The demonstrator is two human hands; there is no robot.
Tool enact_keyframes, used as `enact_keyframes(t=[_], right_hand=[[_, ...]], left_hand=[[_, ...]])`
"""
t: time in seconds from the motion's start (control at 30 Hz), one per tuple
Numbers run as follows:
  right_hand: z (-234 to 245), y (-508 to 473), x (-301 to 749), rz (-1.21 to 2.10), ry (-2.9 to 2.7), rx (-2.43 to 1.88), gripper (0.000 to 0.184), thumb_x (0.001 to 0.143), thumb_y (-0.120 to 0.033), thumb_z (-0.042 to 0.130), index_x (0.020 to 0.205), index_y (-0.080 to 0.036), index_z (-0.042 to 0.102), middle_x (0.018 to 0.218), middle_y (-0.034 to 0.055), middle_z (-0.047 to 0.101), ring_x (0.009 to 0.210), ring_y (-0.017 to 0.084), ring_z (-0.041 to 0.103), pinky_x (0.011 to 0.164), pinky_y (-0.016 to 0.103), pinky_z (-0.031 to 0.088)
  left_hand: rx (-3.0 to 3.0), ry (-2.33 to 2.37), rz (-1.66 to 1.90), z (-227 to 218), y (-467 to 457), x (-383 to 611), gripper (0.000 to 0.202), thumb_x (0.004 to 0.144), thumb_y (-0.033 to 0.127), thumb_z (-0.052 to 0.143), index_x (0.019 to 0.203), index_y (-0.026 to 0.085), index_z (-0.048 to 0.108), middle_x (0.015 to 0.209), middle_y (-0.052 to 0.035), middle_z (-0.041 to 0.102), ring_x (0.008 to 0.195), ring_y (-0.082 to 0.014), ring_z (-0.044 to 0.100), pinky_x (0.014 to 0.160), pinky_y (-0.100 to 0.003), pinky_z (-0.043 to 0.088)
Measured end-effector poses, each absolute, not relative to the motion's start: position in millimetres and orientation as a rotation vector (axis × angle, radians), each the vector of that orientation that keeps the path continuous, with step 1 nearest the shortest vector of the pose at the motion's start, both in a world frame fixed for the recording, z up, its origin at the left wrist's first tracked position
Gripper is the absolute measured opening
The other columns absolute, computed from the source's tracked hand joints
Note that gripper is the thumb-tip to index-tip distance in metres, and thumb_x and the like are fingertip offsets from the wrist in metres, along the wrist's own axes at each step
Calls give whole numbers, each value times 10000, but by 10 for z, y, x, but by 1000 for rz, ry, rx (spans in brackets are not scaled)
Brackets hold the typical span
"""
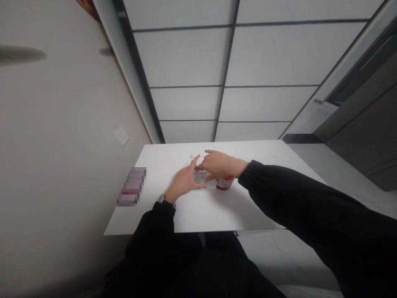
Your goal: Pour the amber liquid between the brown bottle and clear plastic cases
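Near the middle of the white table [248, 211], a clear see-through container [199, 177] stands between my hands. My left hand [183, 180] curves around its left side, thumb at the near side and fingers at the far side. Over the container's top and right side is my right hand [214, 163], its fingers bent and its thumb pointing down; what its fingertips hold is hidden. A small clear piece [194, 156] shows just beyond my left fingertips. Beside the container, partly under my right wrist, sits a red jar [224, 183] with a pale label.
A blurred-out flat item [132, 186] lies at the table's left edge, by the beige wall [62, 136] with a socket [121, 135]. White panelled doors [186, 58] rise behind the table. Pale floor [310, 165] extends on the right.
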State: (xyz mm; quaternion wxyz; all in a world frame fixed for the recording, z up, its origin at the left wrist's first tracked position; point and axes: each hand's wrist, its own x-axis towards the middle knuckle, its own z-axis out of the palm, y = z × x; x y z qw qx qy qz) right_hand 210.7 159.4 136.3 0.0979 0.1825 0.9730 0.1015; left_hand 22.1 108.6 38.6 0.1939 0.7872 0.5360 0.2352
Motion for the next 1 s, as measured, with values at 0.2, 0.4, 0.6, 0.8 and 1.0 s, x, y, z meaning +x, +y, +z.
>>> enact_keyframes(t=[0.2, 0.4, 0.6, 0.8, 1.0], right_hand=[[1388, 1548, 2103, 314, 2807, 616, 256, 952, -323, 748, 1130, -144, 788, 942, 156, 824, 903, 315, 785, 835, 405, 538], [1398, 1525, 2098, 210, 2791, 659, 390, 850, -201, 809, 1235, -173, 753, 996, 128, 828, 887, 290, 788, 739, 351, 526], [1370, 1531, 2135, 205, 2785, 708, 445, 841, -306, 863, 1248, -171, 746, 982, 145, 825, 905, 315, 792, 729, 355, 523], [1369, 1530, 2129, 288, 2779, 678, 341, 889, -337, 821, 1177, -163, 768, 926, 144, 820, 894, 312, 784, 757, 366, 520], [1392, 1502, 2110, 251, 2779, 692, 496, 873, -236, 816, 1352, -194, 693, 993, 129, 829, 872, 285, 790, 707, 337, 510]], left_hand=[[2200, 1473, 684, 366, 1095, 215, 1321, 671, 455, 971, 1687, 301, 141, 1323, -127, 746, 1196, -393, 727, 995, -510, 551], [2201, 1463, 698, 360, 1095, 218, 1335, 668, 453, 974, 1690, 308, 128, 1323, -123, 745, 1193, -389, 727, 986, -500, 551], [2201, 1471, 670, 382, 1092, 224, 1357, 656, 443, 988, 1692, 281, 127, 1326, -139, 748, 1214, -410, 716, 995, -523, 544], [2194, 1475, 673, 388, 1095, 229, 1340, 653, 438, 986, 1686, 301, 143, 1337, -130, 746, 1214, -388, 724, 995, -494, 546], [2205, 1488, 668, 380, 1098, 224, 1346, 652, 440, 988, 1686, 291, 139, 1326, -143, 746, 1200, -412, 722, 989, -518, 544]])
